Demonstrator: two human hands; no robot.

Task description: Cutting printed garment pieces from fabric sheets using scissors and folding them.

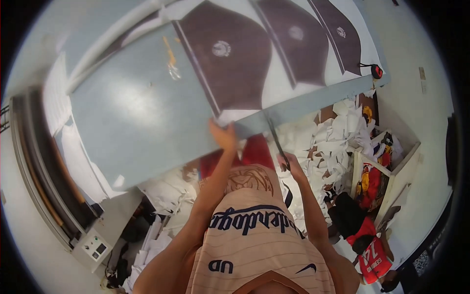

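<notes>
A long white sheet [274, 83] printed with dark brown garment-shaped panels lies across a grey-blue table [142, 117]. My left hand [223, 134] grips the sheet's near edge at the table's front, pinching the white margin. My right hand [290, 161] is closed on a long thin dark blade-like tool [275, 137], which points up toward the sheet's edge just right of the left hand. Whether the tool's tip touches the paper cannot be told.
Heaps of white paper scraps [333, 142] cover the floor right of me and under the table. A white shelf unit [387, 171] with coloured clothes stands at right. A small red and black object [376, 71] sits at the table's far right. A control box [94, 247] is lower left.
</notes>
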